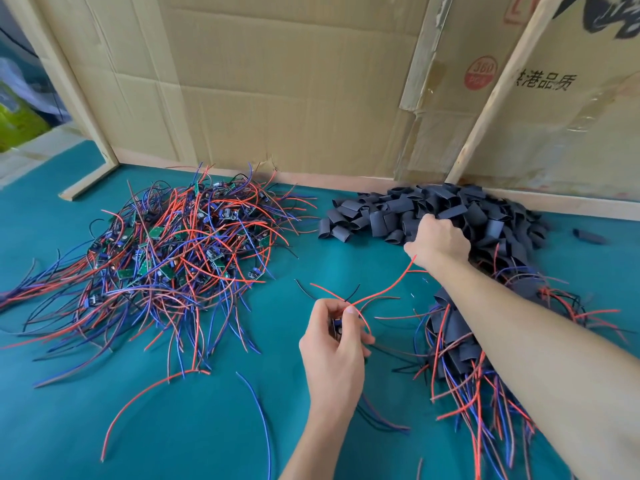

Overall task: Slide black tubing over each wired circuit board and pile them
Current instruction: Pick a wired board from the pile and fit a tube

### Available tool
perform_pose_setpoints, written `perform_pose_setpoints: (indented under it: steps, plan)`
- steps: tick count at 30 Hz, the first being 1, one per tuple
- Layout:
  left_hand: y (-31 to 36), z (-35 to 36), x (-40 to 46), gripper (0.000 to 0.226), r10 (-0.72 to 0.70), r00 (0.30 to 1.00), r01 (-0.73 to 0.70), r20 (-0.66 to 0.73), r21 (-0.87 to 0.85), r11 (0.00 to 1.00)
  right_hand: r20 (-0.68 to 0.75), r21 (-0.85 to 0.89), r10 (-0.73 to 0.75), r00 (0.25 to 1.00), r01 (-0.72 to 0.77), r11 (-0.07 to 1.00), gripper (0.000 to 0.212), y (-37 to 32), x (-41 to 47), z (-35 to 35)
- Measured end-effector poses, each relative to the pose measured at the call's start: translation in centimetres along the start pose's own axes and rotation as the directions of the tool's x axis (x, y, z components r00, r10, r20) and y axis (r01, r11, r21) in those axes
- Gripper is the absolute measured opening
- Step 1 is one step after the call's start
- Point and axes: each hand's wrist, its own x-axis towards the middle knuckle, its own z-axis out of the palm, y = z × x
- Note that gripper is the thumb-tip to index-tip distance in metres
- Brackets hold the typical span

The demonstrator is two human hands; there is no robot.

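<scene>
A big tangle of wired circuit boards, green boards with red, blue and black leads, lies at the left on the teal mat. My left hand holds one small board near the middle, fingers curled round it, its red and black wires sticking up and out. A heap of short black tubing pieces sits at the back right. My right hand reaches into that heap, fingers buried among the pieces; what they hold is hidden. A pile of sleeved boards lies under my right forearm.
A cardboard wall with wooden battens closes off the back of the teal mat. One stray tubing piece lies at the far right. Loose red and blue wires trail across the mat's front left.
</scene>
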Motion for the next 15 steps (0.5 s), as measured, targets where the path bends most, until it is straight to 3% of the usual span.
perform_pose_setpoints:
  steps: [5, 15]
  plan:
    - [0.1, 0.1, 0.1, 0.019, -0.020, 1.000, 0.019, -0.006, -0.014, 1.000, 0.095, 0.129, 0.070, 0.993, -0.082, 0.988, 0.044, -0.2, 0.4, -0.4]
    - [0.3, 0.1, 0.0, 0.021, -0.020, 1.000, 0.020, -0.001, -0.013, 1.000, 0.167, 0.210, 0.131, 0.977, -0.165, 0.964, 0.039, -0.1, 0.4, -2.0]
